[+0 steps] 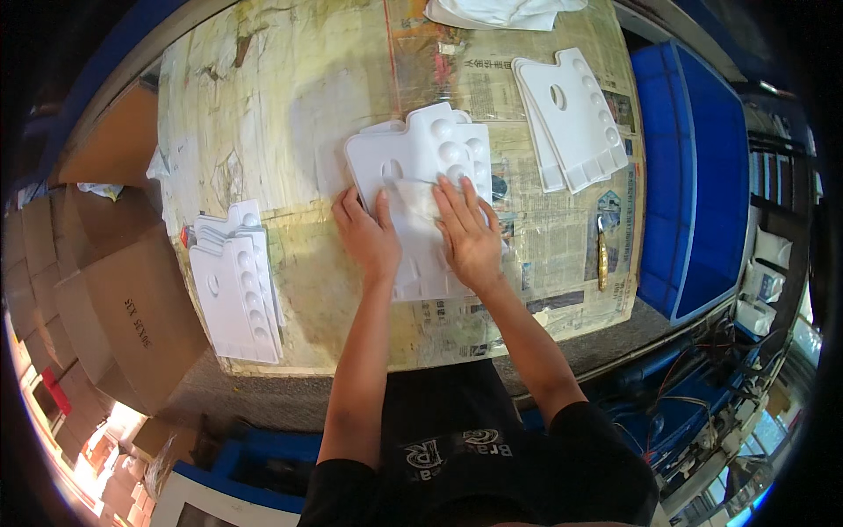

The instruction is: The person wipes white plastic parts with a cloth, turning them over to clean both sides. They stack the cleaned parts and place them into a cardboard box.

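Note:
A stack of white plastic paint palettes (426, 255) with round wells lies at the middle of the table. My left hand (369, 237) holds the stack's left edge, its thumb over the top palette and its fingers along the side. With fingers stretched out, my right hand (471, 241) presses a folded white cloth (416, 198) onto the top palette, next to the wells. The cloth partly covers the palette's face. More white palettes (571, 119) lie fanned at the far right. Another pile of palettes (233, 294) sits near the table's left front edge.
Newspaper and clear tape cover the worktable (299, 290). A yellow-handled knife (602, 259) lies at its right, and a white cloth bundle (500, 12) at the far edge. A blue crate (694, 184) stands to the right, cardboard boxes (132, 316) to the left.

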Demonstrator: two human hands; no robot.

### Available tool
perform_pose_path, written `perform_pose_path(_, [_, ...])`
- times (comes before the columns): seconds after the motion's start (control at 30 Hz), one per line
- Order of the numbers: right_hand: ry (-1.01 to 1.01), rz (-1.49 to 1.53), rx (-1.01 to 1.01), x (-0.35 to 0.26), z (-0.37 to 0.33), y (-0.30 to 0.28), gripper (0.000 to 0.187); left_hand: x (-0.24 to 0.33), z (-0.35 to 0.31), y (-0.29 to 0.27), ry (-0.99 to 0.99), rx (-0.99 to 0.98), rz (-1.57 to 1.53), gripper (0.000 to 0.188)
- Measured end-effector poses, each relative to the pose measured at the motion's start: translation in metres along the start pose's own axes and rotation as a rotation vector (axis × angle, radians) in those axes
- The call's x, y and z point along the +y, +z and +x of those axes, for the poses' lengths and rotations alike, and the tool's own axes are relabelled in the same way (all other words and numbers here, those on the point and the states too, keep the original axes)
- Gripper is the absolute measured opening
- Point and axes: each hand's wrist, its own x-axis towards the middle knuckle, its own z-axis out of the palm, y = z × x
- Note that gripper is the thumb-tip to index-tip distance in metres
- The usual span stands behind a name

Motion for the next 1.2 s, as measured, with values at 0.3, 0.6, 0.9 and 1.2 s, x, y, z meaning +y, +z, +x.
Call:
perform_pose_path(0.3, [0.118, -0.060, 0.002, 0.032, -0.073, -0.054, 0.040, -0.004, 0.003, 0.007, 0.015, 0.087, 0.057, 0.032])
perform_pose_path(0.6, [0.102, -0.010, 0.110, 0.036, -0.014, -0.095, 0.016, -0.007, 0.001, 0.009, 0.015, 0.093, 0.057, 0.033])
perform_pose_path(0.9, [-0.105, -0.003, 0.155, -0.021, -0.003, -0.022, 0.053, -0.004, 0.001, 0.005, 0.035, 0.062, 0.059, 0.034])
perform_pose_path(1.2, [-0.140, -0.077, -0.013, -0.006, -0.059, -0.011, 0.044, -0.005, 0.000, 0.006, 0.021, 0.055, 0.092, 0.035])
